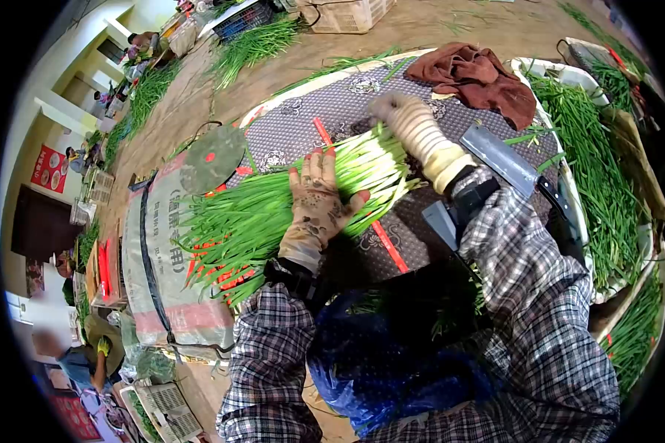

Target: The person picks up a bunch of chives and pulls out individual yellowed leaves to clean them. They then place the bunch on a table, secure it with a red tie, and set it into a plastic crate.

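A large bundle of green stalks with pale ends (251,199) lies across the patterned table cover (295,122). My left hand (316,193), in a stained glove, rests flat on the bundle with its fingers spread. My right hand (399,114), in a striped glove, is just beyond the pale ends; its fingers are blurred and turned away, so what they hold, if anything, is hidden. A red strip (388,247) runs under the bundle. To the right of my right forearm lies a cleaver (501,159) with a black handle.
A brown cloth (471,80) lies at the table's far edge. Crates of green stalks (595,177) stand at the right. A round green disc (214,159) and a printed sack (155,251) are at the left. A person (85,362) is at the lower left.
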`<state>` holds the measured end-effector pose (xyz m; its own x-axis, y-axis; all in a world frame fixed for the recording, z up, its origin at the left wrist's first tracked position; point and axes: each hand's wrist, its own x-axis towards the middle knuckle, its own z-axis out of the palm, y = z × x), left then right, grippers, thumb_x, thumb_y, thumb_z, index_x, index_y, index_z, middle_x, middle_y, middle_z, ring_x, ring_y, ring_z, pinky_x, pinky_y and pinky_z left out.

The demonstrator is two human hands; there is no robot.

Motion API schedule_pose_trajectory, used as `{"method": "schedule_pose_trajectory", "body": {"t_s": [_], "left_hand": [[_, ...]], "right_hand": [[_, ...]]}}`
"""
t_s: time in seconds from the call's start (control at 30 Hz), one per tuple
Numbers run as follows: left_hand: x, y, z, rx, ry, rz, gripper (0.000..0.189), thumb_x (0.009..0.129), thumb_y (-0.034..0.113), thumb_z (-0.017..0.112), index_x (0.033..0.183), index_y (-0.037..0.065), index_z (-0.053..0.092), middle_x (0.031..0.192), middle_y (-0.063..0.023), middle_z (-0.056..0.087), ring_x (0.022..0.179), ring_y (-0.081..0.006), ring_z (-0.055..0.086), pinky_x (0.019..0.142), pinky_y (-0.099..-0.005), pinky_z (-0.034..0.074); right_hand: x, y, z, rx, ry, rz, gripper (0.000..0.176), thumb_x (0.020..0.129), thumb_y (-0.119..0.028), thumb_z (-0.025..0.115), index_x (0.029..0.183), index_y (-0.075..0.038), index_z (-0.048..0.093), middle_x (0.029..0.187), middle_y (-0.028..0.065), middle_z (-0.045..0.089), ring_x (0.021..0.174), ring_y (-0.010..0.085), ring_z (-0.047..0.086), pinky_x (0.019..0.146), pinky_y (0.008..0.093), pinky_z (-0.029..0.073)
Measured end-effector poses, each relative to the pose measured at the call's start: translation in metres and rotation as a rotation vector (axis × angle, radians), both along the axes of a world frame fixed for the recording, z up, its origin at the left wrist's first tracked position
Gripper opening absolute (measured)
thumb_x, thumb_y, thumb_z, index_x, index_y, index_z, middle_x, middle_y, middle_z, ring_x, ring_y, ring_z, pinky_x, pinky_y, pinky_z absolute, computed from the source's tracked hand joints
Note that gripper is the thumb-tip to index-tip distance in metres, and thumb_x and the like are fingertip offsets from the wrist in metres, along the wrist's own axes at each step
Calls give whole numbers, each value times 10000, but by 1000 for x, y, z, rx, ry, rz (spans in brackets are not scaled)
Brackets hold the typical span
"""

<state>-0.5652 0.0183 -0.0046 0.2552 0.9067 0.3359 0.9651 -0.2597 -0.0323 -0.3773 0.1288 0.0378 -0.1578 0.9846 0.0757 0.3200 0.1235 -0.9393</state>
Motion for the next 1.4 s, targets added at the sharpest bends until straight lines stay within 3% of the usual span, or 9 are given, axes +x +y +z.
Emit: {"method": "schedule_pose_trajectory", "body": {"t_s": [0.1, 0.37, 0.63, 0.8, 0.83, 0.9, 1.13, 1.27, 1.4], "left_hand": [[1, 2, 5, -65, 18, 22, 942, 727, 657, 524, 1341, -14, 280, 1341, -238, 347, 1258, -368, 326, 1010, -575, 204], [1, 3, 10, -206, -45, 63, 1019, 713, 721, 472, 1380, -3, 212, 1400, -221, 274, 1312, -359, 238, 1057, -556, 114], [0, 7, 25, -393, -85, 84, 1169, 601, 787, 521, 1400, 13, 162, 1432, -199, 208, 1340, -338, 170, 1073, -541, 59], [-1, 7, 31, -468, -122, 76, 1282, 511, 818, 559, 1409, 14, 123, 1440, -224, 168, 1356, -340, 121, 1082, -520, 28], [-1, 6, 33, -481, -97, 76, 1310, 490, 831, 559, 1412, 15, 112, 1444, -230, 152, 1360, -341, 107, 1083, -518, 26], [4, 4, 37, -512, -51, 93, 1375, 442, 831, 594, 1413, 8, 76, 1450, -242, 119, 1364, -351, 77, 1083, -519, 34], [10, 0, 54, -559, 39, 74, 1382, 417, 637, 780, 1394, -23, 60, 1433, -249, 140, 1346, -384, 114, 1067, -549, 77], [20, 0, 71, -352, -243, 22, 748, 578, 331, 728, 1181, -23, 460, 1015, -206, 600, 932, -328, 590, 807, -383, 472], [6, 4, 41, 8, -169, -222, 715, 575, 308, 731, 1165, -5, 473, 912, -188, 588, 834, -362, 583, 771, -424, 470]], "right_hand": [[43, -19, 17, -107, 726, -32, 241, 825, -208, 613, 992, -36, 642, 872, 49, 665, 756, 123, 590, 673, 247, 473], [35, -96, -6, 832, -745, 307, 244, 614, -160, 697, 856, -142, 670, 879, 58, 631, 940, 273, 563, 793, 365, 467], [45, -103, -8, 784, -701, 103, 139, 710, -231, 627, 703, -93, 635, 807, 66, 619, 878, 256, 571, 736, 383, 460], [103, -210, 32, 304, -1028, 795, 160, 802, -91, 511, 873, -64, 653, 807, 129, 651, 756, 277, 636, 635, 383, 506], [156, -242, -100, 168, -749, 768, 184, 788, -80, 517, 883, -66, 675, 841, 107, 666, 776, 270, 643, 637, 357, 514], [139, -270, -20, 5, -1356, 1244, 166, 783, -140, 554, 806, -75, 706, 859, 73, 680, 822, 256, 644, 672, 359, 514], [79, -194, 22, 337, -719, 603, 139, 775, -174, 568, 895, -124, 616, 732, 117, 612, 710, 321, 598, 607, 420, 471], [36, -135, -7, 499, -635, 353, 166, 737, -143, 588, 896, -105, 614, 719, 133, 613, 703, 325, 599, 619, 433, 472], [21, -104, -28, 506, -620, 210, 193, 738, -183, 619, 918, -115, 622, 787, 141, 626, 753, 323, 601, 671, 423, 473]]}}
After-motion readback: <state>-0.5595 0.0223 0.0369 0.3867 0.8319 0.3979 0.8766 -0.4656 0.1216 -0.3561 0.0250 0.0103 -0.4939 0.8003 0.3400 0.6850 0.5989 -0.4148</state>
